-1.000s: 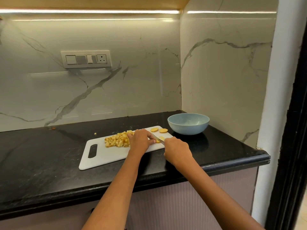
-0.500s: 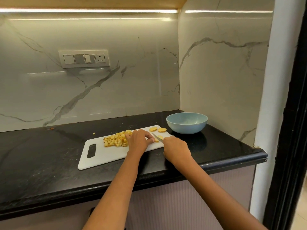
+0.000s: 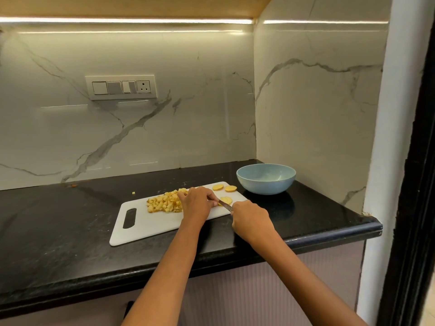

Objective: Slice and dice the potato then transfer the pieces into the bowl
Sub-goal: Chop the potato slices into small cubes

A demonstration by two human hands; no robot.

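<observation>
Frame centre — left hand (image 3: 196, 203) pins potato slice (image 3: 225, 200), right hand (image 3: 249, 218) grips knife (image 3: 225, 205); risk: blade nicks fingertips — v. close.

Home kitchen corner. Black polished stone desk (image 3: 58, 222) over ribbed cabinet fronts (image 3: 247, 290). White veined marble backsplash (image 3: 141, 128) on two walls, lit by an LED strip (image 3: 122, 20) under an upper cabinet. Switch and socket plate (image 3: 120, 87) on wall. Cutting board (image 3: 150, 224), diced potato (image 3: 164, 203), blue bowl (image 3: 266, 178).
</observation>
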